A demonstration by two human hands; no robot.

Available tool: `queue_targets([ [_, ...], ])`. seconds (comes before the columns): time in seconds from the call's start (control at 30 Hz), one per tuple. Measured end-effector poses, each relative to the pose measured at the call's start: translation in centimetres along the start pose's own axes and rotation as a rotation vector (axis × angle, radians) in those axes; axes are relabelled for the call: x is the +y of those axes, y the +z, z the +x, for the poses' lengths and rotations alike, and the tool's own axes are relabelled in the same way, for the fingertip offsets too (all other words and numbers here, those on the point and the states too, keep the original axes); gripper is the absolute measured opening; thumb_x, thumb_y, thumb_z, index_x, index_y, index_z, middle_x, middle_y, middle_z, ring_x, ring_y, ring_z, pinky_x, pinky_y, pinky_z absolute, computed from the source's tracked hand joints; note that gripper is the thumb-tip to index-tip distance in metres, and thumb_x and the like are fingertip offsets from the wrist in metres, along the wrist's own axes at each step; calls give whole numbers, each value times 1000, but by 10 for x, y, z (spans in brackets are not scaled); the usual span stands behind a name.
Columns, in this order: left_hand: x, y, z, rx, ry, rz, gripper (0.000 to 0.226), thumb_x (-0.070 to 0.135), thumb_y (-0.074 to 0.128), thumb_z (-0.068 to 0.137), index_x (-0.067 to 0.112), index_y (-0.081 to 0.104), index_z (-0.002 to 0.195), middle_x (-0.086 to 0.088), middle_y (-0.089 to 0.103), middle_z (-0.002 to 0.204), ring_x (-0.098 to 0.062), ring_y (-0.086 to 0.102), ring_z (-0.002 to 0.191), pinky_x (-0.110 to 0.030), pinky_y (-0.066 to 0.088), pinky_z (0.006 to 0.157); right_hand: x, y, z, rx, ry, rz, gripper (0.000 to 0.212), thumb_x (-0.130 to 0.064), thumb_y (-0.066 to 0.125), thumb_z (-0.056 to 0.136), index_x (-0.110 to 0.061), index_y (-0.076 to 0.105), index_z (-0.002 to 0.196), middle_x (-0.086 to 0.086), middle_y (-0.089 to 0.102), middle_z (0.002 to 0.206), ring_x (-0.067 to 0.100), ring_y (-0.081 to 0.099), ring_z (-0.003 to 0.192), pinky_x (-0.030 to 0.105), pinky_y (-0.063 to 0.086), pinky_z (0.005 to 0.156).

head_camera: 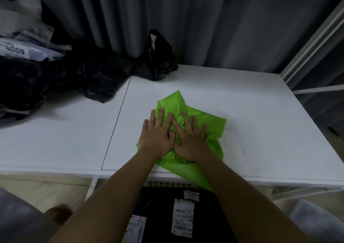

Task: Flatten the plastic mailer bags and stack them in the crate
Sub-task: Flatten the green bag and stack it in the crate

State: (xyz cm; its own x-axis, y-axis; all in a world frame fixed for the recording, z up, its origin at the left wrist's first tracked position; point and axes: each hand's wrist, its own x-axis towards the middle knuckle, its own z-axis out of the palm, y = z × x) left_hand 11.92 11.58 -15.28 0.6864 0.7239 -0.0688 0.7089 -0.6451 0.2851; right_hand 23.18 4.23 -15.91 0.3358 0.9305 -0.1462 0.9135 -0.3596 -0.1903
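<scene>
A crumpled bright green mailer bag [206, 118] lies on the white table [260, 131], with one corner hanging over the near edge. My left hand [158, 133] and my right hand [189, 138] press flat on it side by side, fingers spread, palms down. Below the table edge a white crate [167, 184] holds black mailer bags [160, 205] with white shipping labels. More crumpled black mailer bags [104, 79] lie at the back left of the table.
A pile of white and grey mailers [24, 43] sits at the far left on the black heap. Grey curtains hang behind the table. A white metal frame [316, 43] stands at the right. A seam [117, 122] divides the tabletop.
</scene>
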Motion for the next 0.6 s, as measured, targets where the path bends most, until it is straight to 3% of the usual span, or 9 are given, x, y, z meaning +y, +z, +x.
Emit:
queue_targets([
  [0.3, -1, 3, 5, -53, -6, 40, 60, 38, 23, 99, 25, -2, 153, -5, -9, 160, -26, -12, 147, -43, 1, 120, 3, 0, 4, -103, 7, -23, 63, -56, 24, 97, -44, -10, 148, -2, -30, 156, 32, -24, 143, 64, -14, 109],
  [0.5, 0, -2, 11, -97, -25, 70, 60, 39, 23, 99, 26, 0, 153, -5, -5, 161, -27, -9, 147, -44, 1, 120, 1, -6, 8, -156, 37, -32, 62, -58, 25, 96, -46, -6, 149, -4, -26, 157, 31, -22, 144, 64, -14, 110],
  [0.6, -1, -10, 12, -161, -34, -29, 58, 41, 23, 101, 31, 0, 153, -2, -7, 161, -24, -12, 147, -45, -4, 119, 2, -16, 6, -169, 25, -1, 65, -60, 31, 95, -48, -4, 148, -3, -21, 159, 32, -17, 145, 63, -14, 110],
])
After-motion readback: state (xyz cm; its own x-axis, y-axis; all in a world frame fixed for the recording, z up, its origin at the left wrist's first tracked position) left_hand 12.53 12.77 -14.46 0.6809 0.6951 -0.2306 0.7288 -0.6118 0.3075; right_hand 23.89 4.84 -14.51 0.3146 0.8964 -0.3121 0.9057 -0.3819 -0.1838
